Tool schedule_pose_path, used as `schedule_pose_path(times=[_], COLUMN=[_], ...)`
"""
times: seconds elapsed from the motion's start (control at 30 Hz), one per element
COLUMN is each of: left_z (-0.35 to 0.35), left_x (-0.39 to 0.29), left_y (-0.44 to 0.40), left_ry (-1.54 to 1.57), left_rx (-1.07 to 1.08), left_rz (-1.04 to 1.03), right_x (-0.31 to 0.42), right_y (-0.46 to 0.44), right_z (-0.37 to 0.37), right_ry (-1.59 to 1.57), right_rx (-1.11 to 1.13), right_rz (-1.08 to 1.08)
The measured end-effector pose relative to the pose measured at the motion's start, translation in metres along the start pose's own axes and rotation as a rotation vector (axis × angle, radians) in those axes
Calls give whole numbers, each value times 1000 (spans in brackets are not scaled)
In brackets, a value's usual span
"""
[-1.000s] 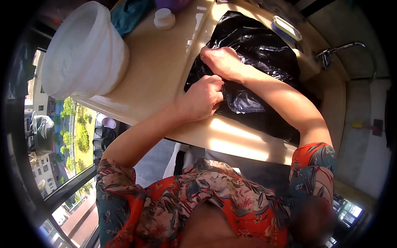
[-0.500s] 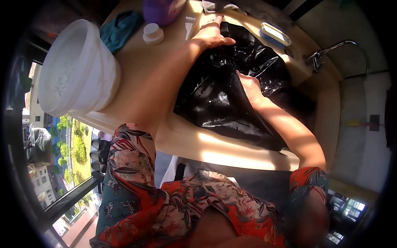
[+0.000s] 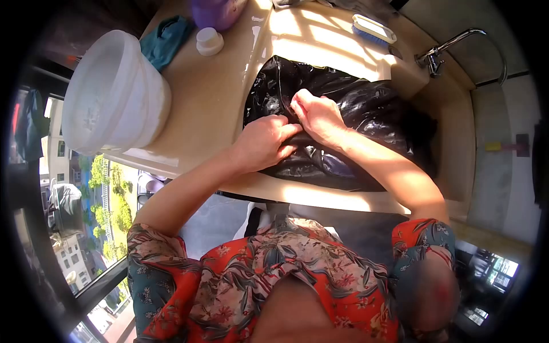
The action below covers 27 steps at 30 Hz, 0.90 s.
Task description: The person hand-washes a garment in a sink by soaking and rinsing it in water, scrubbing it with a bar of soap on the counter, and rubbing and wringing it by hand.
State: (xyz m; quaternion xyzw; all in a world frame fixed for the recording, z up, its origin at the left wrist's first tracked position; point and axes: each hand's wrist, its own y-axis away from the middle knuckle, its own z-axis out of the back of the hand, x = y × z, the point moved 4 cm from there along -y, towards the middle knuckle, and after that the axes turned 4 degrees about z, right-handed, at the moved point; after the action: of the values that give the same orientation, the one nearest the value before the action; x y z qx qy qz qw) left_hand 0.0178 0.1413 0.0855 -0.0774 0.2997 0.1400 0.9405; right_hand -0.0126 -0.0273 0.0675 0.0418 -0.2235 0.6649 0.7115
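Wet, shiny black fabric [image 3: 366, 108] lies bunched in the sink and over its near left edge. My left hand [image 3: 266, 143] is closed on the fabric's left part, fingers bent around a fold. Just right of it and a bit farther away, my right hand [image 3: 317, 117] is closed in a fist-like grip on another fold of the same fabric. The two hands are close together, with fingertips nearly meeting. The parts of the fabric beneath the fingers are hidden.
A white bucket [image 3: 117, 94] stands at the left, beside a teal cloth [image 3: 166, 41]. Behind are a white cap [image 3: 209, 42] and a purple bottle [image 3: 217, 11]. A blue-bristled brush [image 3: 373, 30] lies on the far ledge near the chrome faucet [image 3: 437, 54].
My left hand came back from the far edge to beside my right hand and closed on the fabric. The black fabric, spread out half a second ago, is now bunched nearer.
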Motion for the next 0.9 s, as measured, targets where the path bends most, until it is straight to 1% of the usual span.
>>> schedule_pose_path(times=[0.03, 0.07, 0.1, 0.13, 0.2, 0.23, 0.3, 0.33, 0.4, 0.43, 0.47, 0.5, 0.53, 0.6, 0.63, 0.7, 0.77, 0.8, 0.83, 0.87, 0.9], left_z=[1, 1, 1, 0, -4, -7, -5, -4, -8, -9, -8, -7, -8, -7, -6, -4, -2, -4, -5, -5, -4], left_x=[0, 1, 2, 3, 3, 2, -3, -3, 2, 3, 4, 5, 5, 4, 4, 3, 2, 5, 5, 6, 7], left_y=[7, 14, 21, 26, 33, 36, 36, 36, 42, 42, 41, 41, 41, 40, 40, 39, 42, 42, 40, 39, 38], left_ry=[-38, -77, -115, -109, -115, -116, -180, -217, -190, -178, -179, -182, -183, -169, -154, -145, -144, -133, -129, -127, -127], left_rx=[-23, -44, -67, -47, -104, -129, -68, -31, -61, -83, -61, -77, -94, -110, -109, -118, -137, -160, -137, -121, -103], left_rz=[-3, -7, -13, -22, -80, -107, -94, -89, -95, -103, -89, -93, -96, -92, -87, -108, -148, -144, -114, -80, -41], right_x=[9, -23, -51, -65, -92, -72, 31, 42, 44, 9, -14, -35, -52, -30, 3, 66, 35, 0, -51, -90, -105], right_y=[3, -8, -22, -28, -41, -48, -28, -20, -21, -38, -48, -54, -58, -55, -46, -13, 2, 1, 1, 9, 12], right_z=[-6, -1, 10, 9, 7, -3, -29, -42, -42, -34, -24, -12, 0, -17, -32, -41, -27, -8, 7, 25, 30], right_ry=[11, 106, 192, 111, -54, -17, -295, -236, -212, 59, -103, -298, -465, -334, 91, -40, -121, 142, 353, 392, 332], right_rx=[35, -27, 29, -1, -87, -133, -56, 23, -20, -13, 19, 1, -65, -54, 28, 98, 39, 25, 61, -59, -41], right_rz=[95, 64, -152, -248, -434, -358, -113, 67, 316, 380, 118, -168, -431, -297, -56, 307, 245, 254, 67, 1, -166])
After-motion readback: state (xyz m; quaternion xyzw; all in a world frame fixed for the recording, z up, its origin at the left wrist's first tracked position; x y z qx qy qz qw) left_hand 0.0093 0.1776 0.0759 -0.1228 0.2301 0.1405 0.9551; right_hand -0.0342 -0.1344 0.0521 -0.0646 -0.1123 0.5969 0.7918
